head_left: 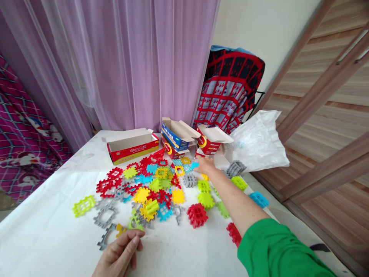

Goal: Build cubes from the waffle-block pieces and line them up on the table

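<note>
Many plastic building pieces in red, yellow, green, blue and grey lie in a loose pile on the white table. My right hand (205, 164) reaches over the far side of the pile, next to a small blue piece (195, 165) and in front of the red box (208, 145); whether it grips anything is hard to make out. My left hand (122, 252) rests at the near edge, thumb against the fingers, with nothing seen in it, close to a grey curved piece (106, 237). A stack of red pieces (197, 215) sits between the hands, to the right.
Open boxes stand at the back: a long red one (132, 147) and a blue one (175, 135) on top of another. A white plastic bag (258, 142) lies at the right edge. Green stacks (205, 199) and a blue stack (258, 199) are near my right arm.
</note>
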Motion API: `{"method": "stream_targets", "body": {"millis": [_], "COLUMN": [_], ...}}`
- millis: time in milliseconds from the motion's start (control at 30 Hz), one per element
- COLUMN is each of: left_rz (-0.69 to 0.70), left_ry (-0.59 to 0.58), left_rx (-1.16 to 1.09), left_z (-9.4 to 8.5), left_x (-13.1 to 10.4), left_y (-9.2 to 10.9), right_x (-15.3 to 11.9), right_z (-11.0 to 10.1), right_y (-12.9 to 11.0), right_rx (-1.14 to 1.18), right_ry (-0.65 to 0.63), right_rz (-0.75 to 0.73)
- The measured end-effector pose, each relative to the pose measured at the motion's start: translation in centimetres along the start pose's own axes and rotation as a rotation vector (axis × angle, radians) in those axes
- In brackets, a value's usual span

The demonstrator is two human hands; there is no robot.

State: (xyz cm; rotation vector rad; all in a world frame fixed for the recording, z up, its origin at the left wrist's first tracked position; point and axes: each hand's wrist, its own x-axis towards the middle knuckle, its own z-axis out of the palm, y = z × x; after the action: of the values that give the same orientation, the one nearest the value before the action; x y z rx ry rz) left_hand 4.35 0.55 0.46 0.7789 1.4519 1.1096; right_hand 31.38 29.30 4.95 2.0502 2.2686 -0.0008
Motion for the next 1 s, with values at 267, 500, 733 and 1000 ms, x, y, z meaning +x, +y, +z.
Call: {"method": "stream_targets", "body": {"millis": [267,500,733,1000], "left_rz": [0.001,-0.006,-0.049,-0.06], "left_ry": [0.025,0.023,0.026,0.025], "left_rx": [-0.015,0.018,0.038,0.042], "left_z": [-0.1,0.0,-0.1,-0.2], "left_x": [0.3,0.2,0.0,0.1], "left_y": [-0.5,-0.3,0.0,-0.5], "right_x": [0.1,0.8,1.7,2.0], "right_z": [-0.3,-0.2,-0.1,-0.1], "right_y": [-0.1,-0.4,0.0,0.6], "right_rx": [-0.025,-0.062,-0.095,-0.084], "right_ry": [-0.05,-0.095,-0.13,-0.153], "right_rz": [-0.037,-0.078,-0.123,-0.255]}}
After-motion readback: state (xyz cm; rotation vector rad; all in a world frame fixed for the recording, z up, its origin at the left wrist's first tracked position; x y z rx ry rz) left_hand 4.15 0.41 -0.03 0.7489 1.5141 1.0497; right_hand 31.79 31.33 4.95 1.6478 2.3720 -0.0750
